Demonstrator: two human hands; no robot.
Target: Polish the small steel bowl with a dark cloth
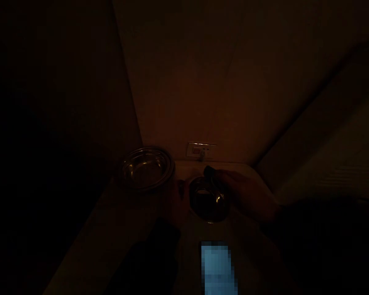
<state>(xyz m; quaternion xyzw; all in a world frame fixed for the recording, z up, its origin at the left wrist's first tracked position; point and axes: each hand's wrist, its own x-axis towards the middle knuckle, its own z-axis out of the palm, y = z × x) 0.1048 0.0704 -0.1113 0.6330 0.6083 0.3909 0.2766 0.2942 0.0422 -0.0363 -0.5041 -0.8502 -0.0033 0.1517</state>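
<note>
In very dim light, a dark, shiny round vessel (pixel 204 205) stands on the table between my hands; its exact kind is hard to make out. My right hand (pixel 246 194) is closed at its upper right side, with the fingers against a black part (pixel 208 171) that looks like a handle or knob. My left hand (pixel 177 200) is close by the vessel's left side. Shadow hides its fingers, so their grip does not show.
Wide, shallow metal bowls or plates (pixel 146 170), apparently stacked, sit at the table's back left. A wall socket plate (pixel 199 150) with something plugged in is behind the vessel. A phone (pixel 218 268) with a lit screen lies at the front. Walls rise behind the table (pixel 135 217).
</note>
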